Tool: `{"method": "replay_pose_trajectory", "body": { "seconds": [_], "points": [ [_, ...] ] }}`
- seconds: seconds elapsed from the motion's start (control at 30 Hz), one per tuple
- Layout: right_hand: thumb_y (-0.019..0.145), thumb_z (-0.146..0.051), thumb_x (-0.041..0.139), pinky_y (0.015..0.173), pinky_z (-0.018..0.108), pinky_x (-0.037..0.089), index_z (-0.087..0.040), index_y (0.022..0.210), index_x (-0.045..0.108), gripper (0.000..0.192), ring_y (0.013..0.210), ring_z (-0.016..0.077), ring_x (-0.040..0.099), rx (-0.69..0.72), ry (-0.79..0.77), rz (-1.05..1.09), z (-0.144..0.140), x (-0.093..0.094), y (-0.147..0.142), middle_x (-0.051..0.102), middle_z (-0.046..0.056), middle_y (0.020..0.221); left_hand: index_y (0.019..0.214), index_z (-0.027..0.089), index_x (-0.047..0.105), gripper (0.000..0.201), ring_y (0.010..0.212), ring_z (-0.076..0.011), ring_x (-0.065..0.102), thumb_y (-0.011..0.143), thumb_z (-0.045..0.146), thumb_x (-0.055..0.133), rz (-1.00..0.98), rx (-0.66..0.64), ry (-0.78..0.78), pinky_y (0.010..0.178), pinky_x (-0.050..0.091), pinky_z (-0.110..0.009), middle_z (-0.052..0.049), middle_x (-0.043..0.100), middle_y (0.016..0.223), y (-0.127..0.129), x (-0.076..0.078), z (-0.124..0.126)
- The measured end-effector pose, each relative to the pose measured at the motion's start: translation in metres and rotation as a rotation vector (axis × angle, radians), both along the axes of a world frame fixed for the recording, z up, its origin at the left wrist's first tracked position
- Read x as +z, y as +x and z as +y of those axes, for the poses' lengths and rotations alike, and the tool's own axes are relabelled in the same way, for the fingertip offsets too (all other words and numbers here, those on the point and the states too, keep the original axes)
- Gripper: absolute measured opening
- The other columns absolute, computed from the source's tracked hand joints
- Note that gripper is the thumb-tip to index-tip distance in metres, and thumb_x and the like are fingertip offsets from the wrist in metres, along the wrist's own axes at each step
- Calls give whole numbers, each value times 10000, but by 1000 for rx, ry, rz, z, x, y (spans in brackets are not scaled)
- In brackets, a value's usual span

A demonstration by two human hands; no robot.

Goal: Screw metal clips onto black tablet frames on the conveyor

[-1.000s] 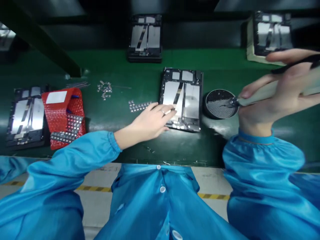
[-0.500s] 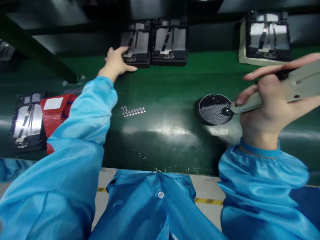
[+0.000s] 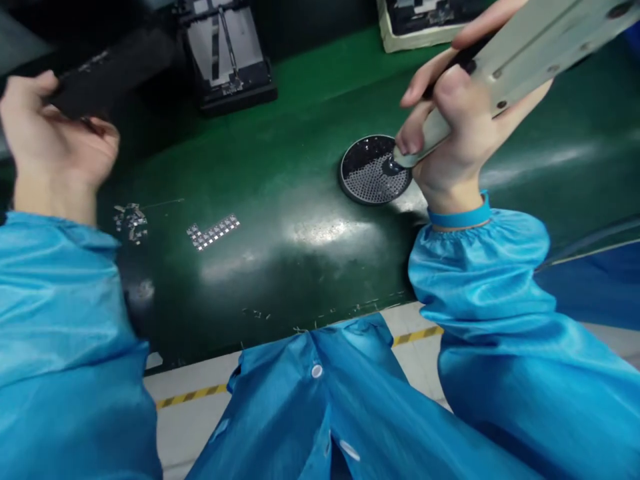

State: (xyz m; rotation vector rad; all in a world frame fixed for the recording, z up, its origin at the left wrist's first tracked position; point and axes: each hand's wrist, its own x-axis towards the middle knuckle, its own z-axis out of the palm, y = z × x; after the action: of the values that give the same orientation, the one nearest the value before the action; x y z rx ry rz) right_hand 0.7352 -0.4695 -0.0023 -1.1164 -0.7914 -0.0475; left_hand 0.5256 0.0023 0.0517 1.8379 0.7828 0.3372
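Observation:
My left hand (image 3: pixel 60 137), at the far left, grips the edge of a black flat unit (image 3: pixel 117 70), lifted and tilted, its underside dark and partly lost in shadow. In my right hand (image 3: pixel 457 127) is a pale grey electric screwdriver (image 3: pixel 530 57) with a black lever under my fingers. Its nose points down into a round black dish (image 3: pixel 345 175) whose floor is a perforated plate, with tiny bright bits on the bare side. The tip meets the plate's edge; whether it touches a screw is too small to tell.
Another black unit (image 3: pixel 233 57) with silvery panels lies at the back. Beyond the dish, a similar unit sits in a cream tray (image 3: pixel 420 37). An L-shaped strip of small chip-like squares (image 3: pixel 213 233) and loose metal bits (image 3: pixel 133 220) lie on the green mat (image 3: pixel 280 180).
My left hand has taken hold of the left black unit and raised it leftward off the mat. The view has turned and shifted. The screwdriver's nose stays at the dish.

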Motion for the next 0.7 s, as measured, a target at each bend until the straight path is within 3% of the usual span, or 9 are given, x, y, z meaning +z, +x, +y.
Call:
{"method": "replay_pose_trajectory", "body": {
  "seconds": [0.07, 0.17, 0.2, 0.23, 0.33, 0.4, 0.5, 0.7],
  "points": [
    [936, -577, 778, 467, 210, 237, -138, 1210, 392, 645, 573, 12, 514, 8, -1, 4, 0, 0, -1, 596, -12, 929, 1430, 485, 660, 728, 1822, -285, 57, 785, 795, 796, -64, -57, -58, 1594, -4, -474, 447, 561, 1586, -22, 15, -45],
    [925, -572, 795, 489, 198, 304, -132, 1214, 389, 664, 673, 23, 604, 15, 4, 33, 0, 1, -3, 594, -9, 942, 1187, 545, 817, 346, 1833, -353, 50, 867, 670, 856, -109, -122, -189, 1592, 79, -530, 447, 599, 1533, -53, 24, -133],
    [910, -570, 812, 492, 195, 319, -131, 1213, 386, 683, 689, 22, 616, 13, 11, 49, 1, 0, -3, 597, -11, 959, 1205, 556, 841, 320, 1830, -389, 71, 901, 658, 848, -97, -143, -225, 1584, 139, -583, 427, 598, 1553, -62, 22, -163],
    [894, -571, 826, 493, 189, 327, -131, 1217, 379, 706, 699, 17, 622, 12, 16, 64, 1, 0, -3, 597, -16, 972, 1355, 560, 821, 444, 1817, -441, 128, 916, 625, 825, -97, -145, -241, 1557, 217, -665, 372, 595, 1604, -71, 18, -191],
    [856, -600, 847, 510, 159, 349, -144, 1245, 334, 790, 747, -7, 644, -6, 17, 95, 1, -4, -2, 593, -39, 982, 1740, 555, 527, 847, 1756, -490, 330, 942, 535, 809, -88, -186, -254, 1414, 489, -723, 203, 518, 1768, -92, -7, -254],
    [856, -621, 834, 529, 143, 367, -156, 1264, 302, 816, 793, -18, 660, -26, 10, 91, 1, -8, 0, 584, -52, 962, 1783, 580, 430, 905, 1726, -454, 416, 973, 488, 823, -92, -234, -280, 1384, 546, -659, 155, 468, 1819, -104, -25, -277],
    [850, -654, 808, 534, 119, 373, -162, 1284, 301, 829, 808, -30, 660, -51, -21, 84, 1, -13, 1, 574, -62, 967, 1785, 595, 408, 890, 1719, -409, 445, 1021, 455, 841, -101, -327, -269, 1421, 485, -635, 127, 438, 1846, -117, -39, -289],
    [697, -772, 794, 528, 128, 403, -165, 1304, 288, 996, 690, -5, 595, -148, -83, 138, 0, -8, -3, 492, -86, 874, 1847, 516, 302, 897, 1695, -392, 491, 1099, 415, 787, 7, -472, -173, 1364, 554, -620, 40, 463, 1843, -120, -31, -290]
  ]
}}
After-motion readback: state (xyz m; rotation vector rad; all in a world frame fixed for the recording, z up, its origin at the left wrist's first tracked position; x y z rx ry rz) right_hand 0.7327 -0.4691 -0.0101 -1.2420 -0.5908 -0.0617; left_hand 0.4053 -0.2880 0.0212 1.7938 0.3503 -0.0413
